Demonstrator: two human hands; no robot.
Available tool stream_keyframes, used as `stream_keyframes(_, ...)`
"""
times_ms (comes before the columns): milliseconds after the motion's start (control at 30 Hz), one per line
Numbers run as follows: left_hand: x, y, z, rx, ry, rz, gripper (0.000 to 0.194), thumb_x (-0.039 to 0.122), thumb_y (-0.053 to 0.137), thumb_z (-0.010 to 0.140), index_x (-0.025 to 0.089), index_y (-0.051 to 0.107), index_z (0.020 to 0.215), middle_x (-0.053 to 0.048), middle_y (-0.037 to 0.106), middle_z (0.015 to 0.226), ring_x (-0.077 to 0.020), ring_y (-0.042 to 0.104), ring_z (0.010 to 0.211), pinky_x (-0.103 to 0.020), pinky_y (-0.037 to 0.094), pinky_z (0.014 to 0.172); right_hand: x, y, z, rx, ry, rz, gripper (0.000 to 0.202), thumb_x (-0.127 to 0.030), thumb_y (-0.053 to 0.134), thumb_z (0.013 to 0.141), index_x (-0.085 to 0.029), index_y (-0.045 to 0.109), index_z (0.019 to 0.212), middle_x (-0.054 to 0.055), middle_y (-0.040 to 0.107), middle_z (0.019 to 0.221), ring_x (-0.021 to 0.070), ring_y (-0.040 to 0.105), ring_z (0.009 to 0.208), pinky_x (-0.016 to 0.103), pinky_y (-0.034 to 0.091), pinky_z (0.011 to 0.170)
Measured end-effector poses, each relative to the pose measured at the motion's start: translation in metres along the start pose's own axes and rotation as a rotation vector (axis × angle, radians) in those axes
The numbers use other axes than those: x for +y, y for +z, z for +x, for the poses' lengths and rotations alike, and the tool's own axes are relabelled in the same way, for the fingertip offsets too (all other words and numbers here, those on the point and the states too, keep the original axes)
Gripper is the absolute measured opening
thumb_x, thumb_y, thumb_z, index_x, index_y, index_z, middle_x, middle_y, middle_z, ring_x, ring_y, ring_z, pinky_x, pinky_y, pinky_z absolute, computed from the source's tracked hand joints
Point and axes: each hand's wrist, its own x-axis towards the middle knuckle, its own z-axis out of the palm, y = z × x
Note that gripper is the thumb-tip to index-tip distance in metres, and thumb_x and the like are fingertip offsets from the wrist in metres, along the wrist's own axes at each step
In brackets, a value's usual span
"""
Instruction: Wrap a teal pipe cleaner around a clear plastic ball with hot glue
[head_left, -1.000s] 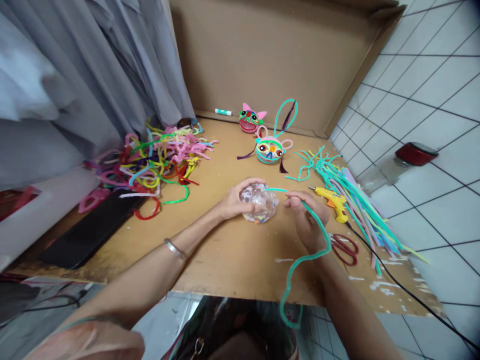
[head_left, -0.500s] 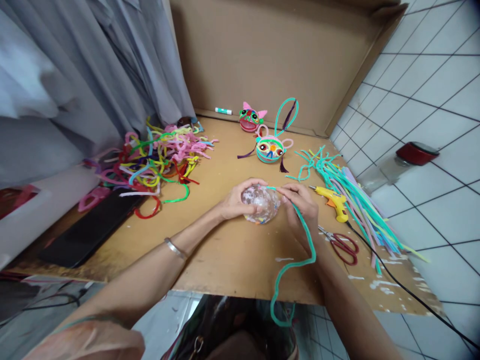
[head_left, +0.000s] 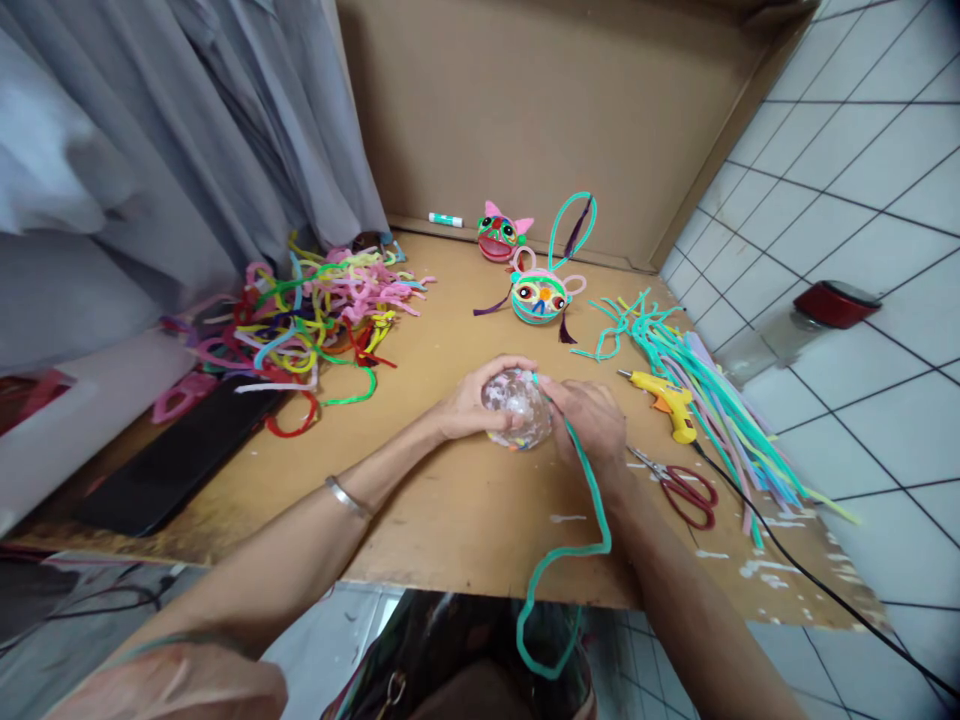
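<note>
A clear, round plastic ball (head_left: 519, 415) with bits of colour at its rim rests in my left hand (head_left: 480, 400), whose fingers curl round its left side. My right hand (head_left: 589, 415) is closed at the ball's right edge, pinching a long turquoise pipe cleaner (head_left: 592, 490). One end of that pipe cleaner lies against the top right of the ball. The rest trails below my right hand and loops past the table's front edge. The tips of my right fingers are partly hidden.
Red-handled scissors (head_left: 688, 495) and a yellow glue gun (head_left: 670, 402) with a black cord lie right, beside a pipe cleaner bundle (head_left: 720, 410). Behind are two decorated faces (head_left: 540, 300) and a glue stick (head_left: 445, 219). Left lie tangled pipe cleaners (head_left: 322, 310) and a black phone-like slab (head_left: 180, 455).
My right hand has moved left, closer against the ball, bringing the pipe cleaner along its right edge. The trailing loop has swung left and slightly down. My left hand stays round the ball.
</note>
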Motion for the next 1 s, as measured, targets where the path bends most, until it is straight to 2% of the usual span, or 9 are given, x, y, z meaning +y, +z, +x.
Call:
stream_keyframes(200, -0.005, 0.0, 0.002, 0.002, 0.045, -0.035, 0.082, 0.048, 0.088, 0.058, 0.019, 0.056, 0.128, -0.013, 0.062, 0.131, -0.0314, 0.06, 0.12, -0.046, 0.045, 0.108, 0.004, 0.002, -0.002, 0.031, 0.11, -0.007, 0.02, -0.026, 0.051, 0.098, -0.023, 0.068, 0.108, 0.006, 0.078, 0.094, 0.0185, 0.071, 0.086, 0.03, 0.052, 0.083)
stream_keyframes(367, -0.011, -0.002, 0.004, 0.084, 0.029, -0.159, 0.085, 0.049, 0.091, 0.053, 0.02, 0.055, 0.125, -0.012, 0.063, 0.129, -0.0294, 0.06, 0.119, -0.042, 0.046, 0.107, 0.007, 0.001, -0.006, 0.072, 0.237, -0.031, 0.021, -0.023, 0.049, 0.099, -0.02, 0.07, 0.095, 0.005, 0.065, 0.084, 0.0175, 0.06, 0.077, 0.028, 0.047, 0.072)
stream_keyframes(533, -0.017, -0.006, 0.005, 0.181, 0.015, -0.244, 0.082, 0.048, 0.088, 0.056, 0.022, 0.054, 0.125, -0.011, 0.063, 0.129, -0.0283, 0.061, 0.118, -0.038, 0.049, 0.102, 0.024, 0.009, -0.011, -0.125, 0.358, -0.158, 0.028, -0.019, 0.043, 0.101, -0.016, 0.07, 0.107, 0.009, 0.064, 0.09, 0.021, 0.06, 0.084, 0.032, 0.048, 0.079)
stream_keyframes(600, -0.02, -0.007, 0.006, 0.201, 0.011, -0.252, 0.082, 0.048, 0.086, 0.057, 0.023, 0.052, 0.127, -0.01, 0.063, 0.128, -0.0278, 0.061, 0.118, -0.038, 0.05, 0.1, 0.035, 0.017, -0.009, -0.222, 0.407, -0.21, 0.038, -0.01, 0.036, 0.099, -0.013, 0.065, 0.123, 0.014, 0.067, 0.108, 0.0233, 0.061, 0.102, 0.034, 0.05, 0.089)
stream_keyframes(667, -0.021, -0.009, 0.006, 0.219, -0.004, -0.262, 0.081, 0.046, 0.086, 0.057, 0.023, 0.051, 0.127, -0.009, 0.064, 0.126, -0.0267, 0.061, 0.115, -0.036, 0.052, 0.097, 0.044, 0.022, -0.004, -0.416, 0.403, -0.237, 0.049, -0.005, 0.035, 0.096, -0.016, 0.055, 0.14, 0.016, 0.064, 0.13, 0.0242, 0.057, 0.119, 0.037, 0.047, 0.1)
stream_keyframes(733, -0.021, -0.01, 0.006, 0.24, -0.034, -0.291, 0.08, 0.042, 0.086, 0.056, 0.023, 0.051, 0.126, -0.008, 0.064, 0.124, -0.0251, 0.062, 0.112, -0.035, 0.053, 0.094, 0.05, 0.021, 0.0, -0.499, 0.401, -0.252, 0.055, -0.003, 0.038, 0.094, -0.021, 0.054, 0.144, 0.016, 0.065, 0.13, 0.0259, 0.058, 0.12, 0.041, 0.047, 0.103)
stream_keyframes(833, -0.02, -0.01, 0.005, 0.262, -0.054, -0.318, 0.079, 0.039, 0.086, 0.055, 0.023, 0.051, 0.125, -0.007, 0.064, 0.122, -0.0227, 0.062, 0.109, -0.032, 0.053, 0.092, 0.055, 0.003, 0.002, -0.576, 0.487, -0.344, 0.053, -0.005, 0.04, 0.093, -0.019, 0.056, 0.143, 0.02, 0.065, 0.132, 0.0308, 0.06, 0.119, 0.047, 0.048, 0.1)
stream_keyframes(900, -0.02, -0.01, 0.006, 0.253, -0.052, -0.324, 0.079, 0.039, 0.086, 0.055, 0.023, 0.051, 0.125, -0.007, 0.063, 0.123, -0.0226, 0.062, 0.109, -0.031, 0.053, 0.091, 0.061, -0.019, 0.001, -0.525, 0.633, -0.458, 0.046, -0.007, 0.042, 0.093, -0.01, 0.061, 0.135, 0.024, 0.067, 0.125, 0.0333, 0.062, 0.115, 0.048, 0.049, 0.098)
stream_keyframes(1000, -0.021, -0.008, 0.007, 0.225, -0.047, -0.324, 0.082, 0.042, 0.087, 0.054, 0.022, 0.051, 0.125, -0.008, 0.064, 0.123, -0.0239, 0.062, 0.109, -0.033, 0.053, 0.092, 0.073, -0.051, -0.002, -0.513, 0.877, -0.685, 0.041, -0.032, 0.049, 0.097, 0.0, 0.068, 0.115, 0.033, 0.068, 0.115, 0.0395, 0.067, 0.108, 0.05, 0.053, 0.088)
